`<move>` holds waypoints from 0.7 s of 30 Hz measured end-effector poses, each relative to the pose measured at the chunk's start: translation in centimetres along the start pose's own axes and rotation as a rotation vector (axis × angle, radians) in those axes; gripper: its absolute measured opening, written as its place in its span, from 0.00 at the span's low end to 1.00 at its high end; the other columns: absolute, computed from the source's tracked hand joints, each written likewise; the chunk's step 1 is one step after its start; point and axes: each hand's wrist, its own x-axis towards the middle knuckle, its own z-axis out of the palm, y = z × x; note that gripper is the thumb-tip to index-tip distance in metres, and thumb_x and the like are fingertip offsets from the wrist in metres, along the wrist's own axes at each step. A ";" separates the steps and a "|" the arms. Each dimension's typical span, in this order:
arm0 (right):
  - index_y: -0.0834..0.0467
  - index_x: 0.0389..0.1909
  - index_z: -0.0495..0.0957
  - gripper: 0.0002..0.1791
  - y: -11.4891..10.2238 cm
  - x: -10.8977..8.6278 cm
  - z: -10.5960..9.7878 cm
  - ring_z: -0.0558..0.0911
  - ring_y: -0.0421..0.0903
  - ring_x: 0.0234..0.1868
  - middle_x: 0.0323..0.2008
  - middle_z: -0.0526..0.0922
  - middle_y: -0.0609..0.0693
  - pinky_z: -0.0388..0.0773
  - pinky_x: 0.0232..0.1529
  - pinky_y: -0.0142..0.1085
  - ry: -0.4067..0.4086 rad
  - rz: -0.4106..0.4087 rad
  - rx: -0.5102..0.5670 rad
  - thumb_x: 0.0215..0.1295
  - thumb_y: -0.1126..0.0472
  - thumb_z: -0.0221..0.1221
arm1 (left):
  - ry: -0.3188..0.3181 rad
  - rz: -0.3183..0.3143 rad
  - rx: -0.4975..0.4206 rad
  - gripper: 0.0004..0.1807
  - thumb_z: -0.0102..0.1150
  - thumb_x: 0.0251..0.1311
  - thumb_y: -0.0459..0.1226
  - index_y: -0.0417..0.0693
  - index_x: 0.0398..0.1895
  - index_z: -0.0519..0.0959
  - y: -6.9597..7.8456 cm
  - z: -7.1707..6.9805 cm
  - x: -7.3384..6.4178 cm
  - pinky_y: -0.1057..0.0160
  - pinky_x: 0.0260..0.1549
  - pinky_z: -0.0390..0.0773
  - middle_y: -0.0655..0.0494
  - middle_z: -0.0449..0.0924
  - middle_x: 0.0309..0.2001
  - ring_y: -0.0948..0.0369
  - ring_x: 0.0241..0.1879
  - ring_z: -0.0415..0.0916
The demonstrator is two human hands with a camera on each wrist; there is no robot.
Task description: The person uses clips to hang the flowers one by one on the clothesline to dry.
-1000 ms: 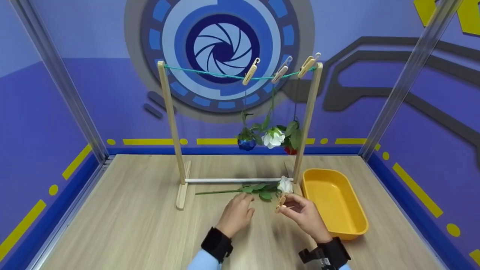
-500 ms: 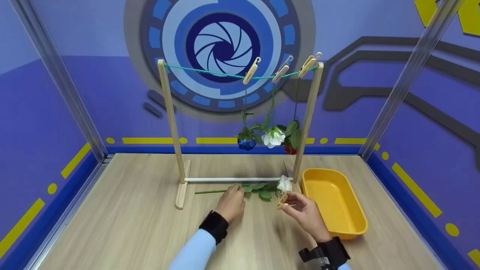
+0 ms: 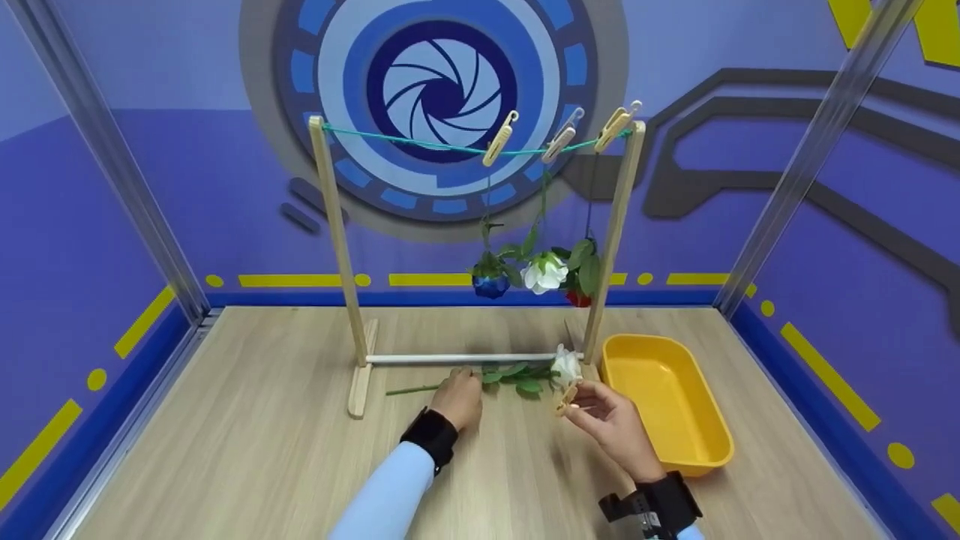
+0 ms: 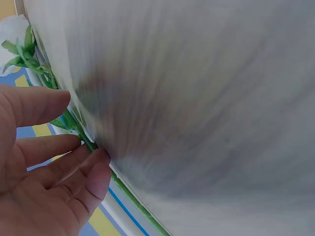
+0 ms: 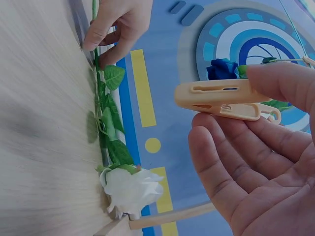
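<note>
A white rose (image 3: 566, 365) lies on the table, its green stem (image 3: 412, 389) pointing left. My left hand (image 3: 459, 397) is at the stem. In the left wrist view, its fingertips (image 4: 101, 157) overlap the stem (image 4: 129, 192), while the thumb stays apart from the fingers. My right hand (image 3: 616, 427) pinches a pale yellow clothespin (image 5: 216, 96) between thumb and fingers, just in front of the flower head. Overhead, three clothespins hold a blue rose (image 3: 490, 283), another white rose (image 3: 545, 274) and a red rose (image 3: 577, 297) upside down on a green string (image 3: 405, 140).
The string runs between two wooden posts, the left post (image 3: 335, 240) and the right post (image 3: 615, 240). A white rod (image 3: 465, 359) joins them low down, behind the lying rose. A yellow bin (image 3: 667, 405) stands beside my right hand.
My left hand has moved left and forward onto the stem of the lying rose. The right hand stays nearly in place, with the clothespin turned slightly.
</note>
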 end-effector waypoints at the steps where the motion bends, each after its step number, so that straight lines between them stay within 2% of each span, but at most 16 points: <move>1: 0.65 0.53 0.81 0.18 0.0 0.0 0.0 0.85 0.47 0.44 0.44 0.86 0.56 0.82 0.47 0.32 0.000 0.001 0.000 0.64 0.65 0.70 | 0.005 0.001 -0.003 0.16 0.59 0.67 0.26 0.30 0.56 0.81 0.0 0.0 0.0 0.49 0.53 0.81 0.35 0.78 0.57 0.41 0.55 0.77; 6: 0.68 0.54 0.80 0.19 0.0 0.1 -0.1 0.85 0.47 0.44 0.44 0.86 0.56 0.82 0.47 0.32 -0.001 -0.004 -0.006 0.64 0.65 0.70 | 0.029 0.015 -0.015 0.14 0.61 0.65 0.24 0.29 0.53 0.82 0.0 -0.1 -0.1 0.52 0.50 0.82 0.35 0.79 0.55 0.42 0.52 0.80; 13: 0.69 0.55 0.80 0.20 -0.2 -0.2 -0.1 0.86 0.47 0.44 0.44 0.86 0.58 0.82 0.47 0.33 0.009 -0.020 0.019 0.64 0.67 0.70 | 0.095 0.066 0.024 0.10 0.64 0.60 0.22 0.33 0.45 0.83 0.1 0.1 -0.6 0.56 0.35 0.84 0.40 0.80 0.39 0.47 0.36 0.82; 21: 0.69 0.54 0.80 0.20 -0.2 -0.1 -0.2 0.85 0.45 0.42 0.43 0.86 0.59 0.81 0.45 0.31 0.027 -0.045 0.012 0.63 0.69 0.70 | 0.041 0.092 0.062 0.11 0.68 0.56 0.22 0.36 0.42 0.84 0.6 -0.2 -1.4 0.56 0.34 0.83 0.42 0.80 0.35 0.48 0.34 0.82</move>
